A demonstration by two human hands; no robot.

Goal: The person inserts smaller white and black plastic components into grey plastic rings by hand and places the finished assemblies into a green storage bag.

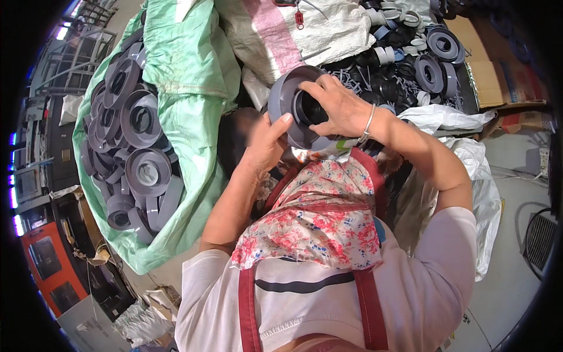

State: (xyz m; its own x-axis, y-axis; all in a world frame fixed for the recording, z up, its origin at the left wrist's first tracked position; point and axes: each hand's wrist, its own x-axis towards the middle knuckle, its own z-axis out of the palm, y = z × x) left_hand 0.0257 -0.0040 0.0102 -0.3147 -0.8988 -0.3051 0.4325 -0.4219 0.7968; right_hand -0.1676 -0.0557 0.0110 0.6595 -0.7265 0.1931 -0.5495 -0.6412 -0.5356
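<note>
1. Nearest the camera is the person's own front: a pale short-sleeved top, the red straps of an apron (369,308), and a floral cloth (328,217) in pink, red and blue bunched over the chest.

2. Both forearms rise from there toward the middle of the view. The left hand (265,144) is closed about the lower left edge of a grey plastic reel (290,100), thumb lying up along its flange, fingers hidden behind it.

3. The right hand (337,105) wears a thin metal bangle (368,123) at the wrist. Its fingers curl over the top and right of the reel and press at the dark hub (how far they reach into the hub's hole cannot be told).

4. The reel is held up off any surface between the two hands, in front of the chest, its round face tilted toward the camera.

5. To the left, a large light-green woven sack (187,76) lies open, filled with many more grey reels (146,170) stacked and tumbled together, some flat, some on edge.

6. Beyond the hands lies a white woven sack with a pink stripe (281,29).

7. Farther right, a heap of loose parts (410,53): grey reels, small white rings and dark pieces mixed together.

8. At the far right edge sit flattened brown cardboard boxes (492,76); white plastic bags (469,152) lie just below them, near the right elbow.
</note>
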